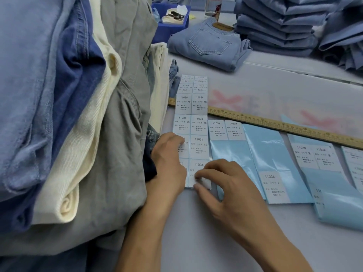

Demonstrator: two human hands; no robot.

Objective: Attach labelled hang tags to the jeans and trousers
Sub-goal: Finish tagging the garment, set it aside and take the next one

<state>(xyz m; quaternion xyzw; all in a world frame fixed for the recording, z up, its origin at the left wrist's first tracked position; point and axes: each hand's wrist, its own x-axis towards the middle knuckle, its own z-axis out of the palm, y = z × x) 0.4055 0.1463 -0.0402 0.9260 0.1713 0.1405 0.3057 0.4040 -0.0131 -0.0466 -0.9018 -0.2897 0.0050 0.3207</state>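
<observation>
The work looks to be at an early step: the labels are not yet on any hang tag that I can see, and no tag shows on the folded jeans (206, 44) lying far on the surface (196, 232). The XS label sheet (191, 122) lies flat near the middle, still almost full, two labels in each row. The left hand (169, 161) rests on its near left part with fingers bent, holding it down. The right hand (225, 185) has its grip pressed together at the near edge of the sheet, thumb and forefinger pinching the corner of the nearest label, I judge to peel it.

To the right lie other strips of pale blue backing paper (265, 154), glossy and smooth, mostly stripped, with only a few white S and L labels left. A wooden ruler (275, 122), yellow and straight, crosses behind them. The pile of trousers (78, 114) at the left is thick and soft: grey, cream twill, blue denim. A tall stack of blue jeans (279, 26) stands far right.
</observation>
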